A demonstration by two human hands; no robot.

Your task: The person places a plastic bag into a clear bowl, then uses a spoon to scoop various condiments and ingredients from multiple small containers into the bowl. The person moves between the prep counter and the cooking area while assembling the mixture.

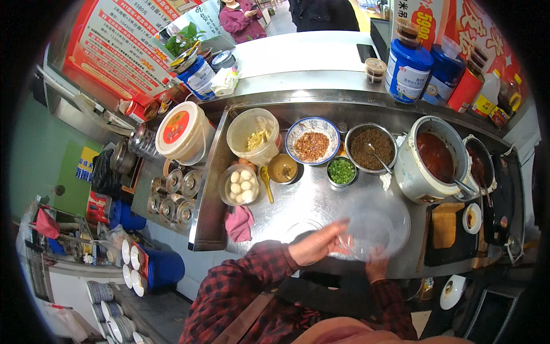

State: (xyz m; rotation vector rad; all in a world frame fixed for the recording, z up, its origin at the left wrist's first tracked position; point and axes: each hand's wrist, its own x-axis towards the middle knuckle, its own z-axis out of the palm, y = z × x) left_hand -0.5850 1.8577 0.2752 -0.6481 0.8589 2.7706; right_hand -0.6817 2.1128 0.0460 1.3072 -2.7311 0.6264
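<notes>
A clear round plastic bowl (382, 219), blurred by motion, is tilted above the steel counter (296, 195). My right hand (377, 263) grips its near edge, the fingers partly hidden by the plastic. At the bowl's left side my left hand (318, 244) has its thumb and fingers around the rim. Another clear round plastic piece (304, 227) lies on the counter just beyond my left wrist. Farther back stand a steel cup of chopped green onion (341, 171), a patterned bowl of peanuts (312, 145) and a steel bowl of brown mince (371, 147) with a spoon.
At left are peeled eggs in a clear bowl (241, 185), a yellow spoon (267, 184) and a pink cloth (239, 223). A pot of red sauce (436, 161) with a ladle is at right. Two people stand beyond the white serving ledge (296, 51); one wears a purple jacket (242, 21).
</notes>
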